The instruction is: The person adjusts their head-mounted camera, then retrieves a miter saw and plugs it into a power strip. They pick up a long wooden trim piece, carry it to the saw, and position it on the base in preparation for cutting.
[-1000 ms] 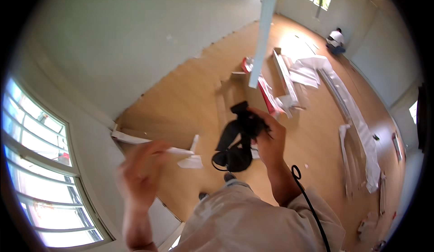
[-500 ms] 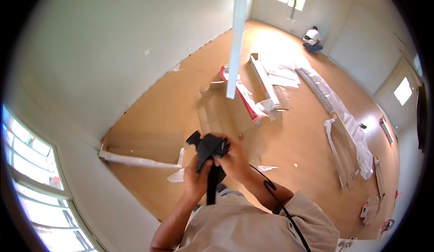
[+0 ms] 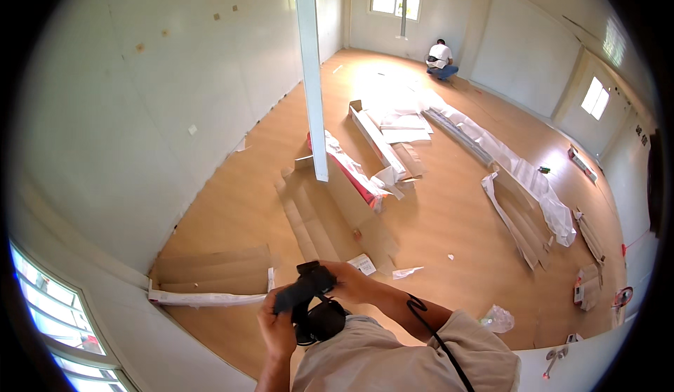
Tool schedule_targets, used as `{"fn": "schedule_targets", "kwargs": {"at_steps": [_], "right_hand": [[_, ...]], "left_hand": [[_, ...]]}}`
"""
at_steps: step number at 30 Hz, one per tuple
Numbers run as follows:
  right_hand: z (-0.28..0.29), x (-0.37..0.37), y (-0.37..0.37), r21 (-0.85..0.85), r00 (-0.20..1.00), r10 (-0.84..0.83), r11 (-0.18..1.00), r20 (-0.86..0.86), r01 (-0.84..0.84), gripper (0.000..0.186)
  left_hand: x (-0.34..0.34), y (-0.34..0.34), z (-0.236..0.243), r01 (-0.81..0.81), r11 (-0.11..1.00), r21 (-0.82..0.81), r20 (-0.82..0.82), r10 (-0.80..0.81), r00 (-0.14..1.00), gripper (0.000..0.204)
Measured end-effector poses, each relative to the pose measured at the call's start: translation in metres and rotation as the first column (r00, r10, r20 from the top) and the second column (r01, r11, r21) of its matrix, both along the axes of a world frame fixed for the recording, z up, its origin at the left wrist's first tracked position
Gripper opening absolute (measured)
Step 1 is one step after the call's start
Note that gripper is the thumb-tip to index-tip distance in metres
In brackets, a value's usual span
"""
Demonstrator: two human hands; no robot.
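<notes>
A black strapped item (image 3: 323, 316), with a dark band and a small bulky top, is held low in front of my body. My left hand (image 3: 276, 329) grips the band at its left side, and my right hand (image 3: 345, 282) grips the top at the right. A black cable (image 3: 421, 308) runs along my right forearm over my beige shirt. Just beyond my hands lie flattened cardboard (image 3: 312, 220) and another open carton (image 3: 210, 272) on the wood-look floor.
A pale vertical post (image 3: 309, 76) stands ahead. Long cartons (image 3: 379, 139), white wrapping (image 3: 533, 181) and scraps lie across the floor (image 3: 442, 216). A person (image 3: 440, 60) in a white top crouches by the far wall. A window (image 3: 28, 294) is at my left.
My left hand, blurred and apart a second ago, has joined my right on the black item, which both hands have lowered. The view has shifted, showing more of the far room.
</notes>
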State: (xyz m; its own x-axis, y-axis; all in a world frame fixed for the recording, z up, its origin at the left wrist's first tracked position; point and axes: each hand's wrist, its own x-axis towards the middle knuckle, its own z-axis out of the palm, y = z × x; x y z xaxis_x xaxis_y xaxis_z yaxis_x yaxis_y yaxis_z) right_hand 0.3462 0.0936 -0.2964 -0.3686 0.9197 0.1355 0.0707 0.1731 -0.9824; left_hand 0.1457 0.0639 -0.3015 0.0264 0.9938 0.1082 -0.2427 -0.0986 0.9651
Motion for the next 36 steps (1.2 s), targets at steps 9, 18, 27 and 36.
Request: {"fn": "schedule_targets", "kwargs": {"at_steps": [9, 18, 27, 36], "right_hand": [[0.007, 0.016, 0.006, -0.086, 0.887, -0.302, 0.953, -0.348, 0.291, 0.032], [-0.020, -0.018, 0.008, -0.289, 0.869, -0.007, 0.944, -0.494, -0.157, 0.042], [-0.032, -0.026, 0.025, -0.322, 0.712, 0.020, 0.883, -0.702, -0.342, 0.037], [-0.015, -0.042, 0.035, -0.438, 0.752, -0.096, 0.857, -0.652, -0.271, 0.022]], "left_hand": [[-0.010, 0.014, 0.024, 0.102, 0.978, -0.182, 0.462, -0.007, 0.887, 0.013], [-0.008, 0.016, 0.014, 0.065, 0.972, -0.224, 0.571, 0.077, 0.817, 0.018], [-0.007, 0.009, 0.002, -0.194, 0.967, -0.163, 0.285, 0.234, 0.929, 0.015], [-0.013, -0.004, -0.023, -0.283, 0.957, 0.067, -0.203, 0.291, 0.935, 0.031]]}}
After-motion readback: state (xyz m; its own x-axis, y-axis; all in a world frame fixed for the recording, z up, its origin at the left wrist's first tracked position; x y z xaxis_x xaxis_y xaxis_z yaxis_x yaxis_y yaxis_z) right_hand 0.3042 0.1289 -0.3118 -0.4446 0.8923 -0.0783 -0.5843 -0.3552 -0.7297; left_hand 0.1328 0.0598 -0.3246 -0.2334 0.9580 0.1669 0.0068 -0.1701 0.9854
